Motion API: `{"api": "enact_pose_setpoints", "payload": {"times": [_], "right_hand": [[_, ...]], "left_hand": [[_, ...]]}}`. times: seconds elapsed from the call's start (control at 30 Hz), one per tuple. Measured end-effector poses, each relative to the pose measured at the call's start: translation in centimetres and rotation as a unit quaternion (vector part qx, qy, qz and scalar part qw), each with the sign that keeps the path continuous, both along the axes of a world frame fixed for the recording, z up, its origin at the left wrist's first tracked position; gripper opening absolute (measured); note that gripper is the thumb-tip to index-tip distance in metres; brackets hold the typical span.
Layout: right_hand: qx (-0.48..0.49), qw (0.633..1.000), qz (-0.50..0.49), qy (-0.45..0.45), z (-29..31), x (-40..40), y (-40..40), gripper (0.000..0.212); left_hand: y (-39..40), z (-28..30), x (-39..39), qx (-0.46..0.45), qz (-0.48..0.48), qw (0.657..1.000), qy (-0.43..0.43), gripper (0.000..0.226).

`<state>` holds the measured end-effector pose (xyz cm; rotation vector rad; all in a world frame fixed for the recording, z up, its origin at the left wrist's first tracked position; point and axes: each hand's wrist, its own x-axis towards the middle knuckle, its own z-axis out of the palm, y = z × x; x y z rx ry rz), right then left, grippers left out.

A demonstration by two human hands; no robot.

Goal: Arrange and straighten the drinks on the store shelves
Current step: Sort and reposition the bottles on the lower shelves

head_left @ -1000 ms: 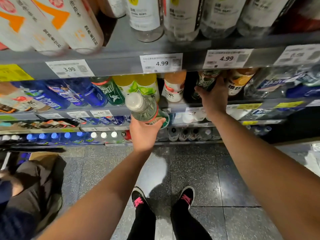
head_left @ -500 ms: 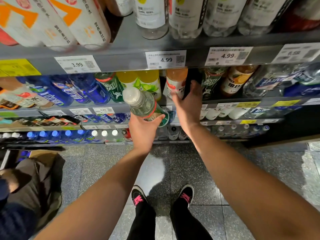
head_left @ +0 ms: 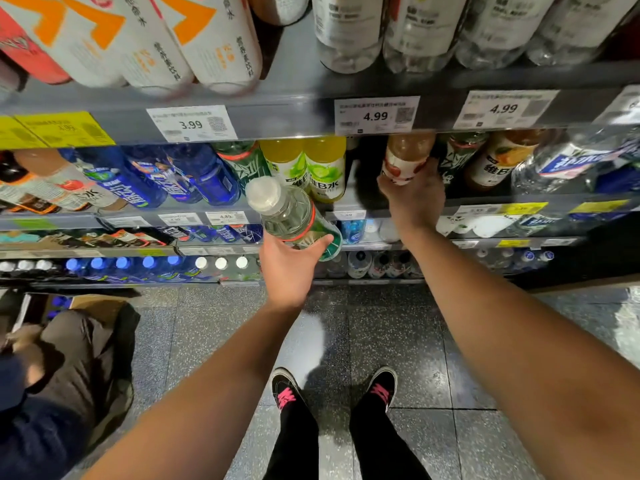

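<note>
Bottle [head_left: 294, 216] in left hand [head_left: 289, 268]; right hand [head_left: 415, 199] apparently grips another.

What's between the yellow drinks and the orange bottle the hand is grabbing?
Nothing: the head view shows a dark empty gap between the yellow bottles and the orange bottle under the right hand.

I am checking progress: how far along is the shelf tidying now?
Done: the yellow bottles stand in a neat row. In hand: the left hand holds a clear bottle off the shelf; the right hand grips the orange bottle. Left: a dark gap between yellow and orange bottles looks unfilled.
</note>
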<state>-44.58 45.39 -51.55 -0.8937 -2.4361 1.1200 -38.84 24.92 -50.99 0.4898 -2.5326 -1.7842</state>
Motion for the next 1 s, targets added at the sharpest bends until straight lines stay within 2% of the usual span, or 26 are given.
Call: {"api": "enact_pose_setpoints", "payload": {"times": [0.17, 0.3, 0.33, 0.4, 0.5, 0.57, 0.67, 0.83, 1.0], "right_hand": [[-0.017, 1.0, -0.022, -0.003, 0.6, 0.4, -0.1, 0.07], [-0.02, 0.993, -0.089, 0.076, 0.6, 2.9, -3.0, 0.068], [-0.028, 0.993, -0.074, 0.093, 0.5, 3.5, -4.3, 0.063], [-0.057, 0.994, 0.024, 0.085, 0.2, 3.6, -7.2, 0.056], [-0.041, 0.991, 0.114, 0.048, 0.0, 1.2, -9.9, 0.071], [-0.054, 0.993, 0.097, 0.036, -0.1, -0.6, -10.9, 0.084], [-0.065, 0.996, 0.057, 0.023, -0.7, -2.2, -11.6, 0.092], [-0.062, 0.997, 0.008, 0.054, -1.2, -2.8, -11.2, 0.069], [-0.046, 0.997, -0.025, 0.054, -0.8, -1.7, -8.6, 0.069]], "left_hand": [[-1.0, -0.1, 0.5, -0.003, 0.01, 1.0, -0.015, 0.075], [-2.3, 0.1, 0.3, -0.018, -0.002, 1.0, -0.002, 0.073], [-2.6, 0.1, 0.2, -0.019, 0.001, 1.0, 0.0, 0.073], [-3.2, 0.3, 0.0, -0.023, 0.007, 1.0, 0.008, 0.072], [-4.3, 0.4, -0.2, -0.031, -0.004, 0.999, 0.016, 0.068], [-5.0, 0.6, -0.4, -0.026, -0.008, 0.999, 0.02, 0.067], [-5.8, 0.8, -0.6, -0.017, 0.0, 1.0, 0.021, 0.071], [-6.6, 1.1, -1.1, -0.028, -0.001, 0.999, 0.014, 0.07], [-6.7, 1.1, -1.2, -0.028, 0.006, 1.0, 0.003, 0.062]]}}
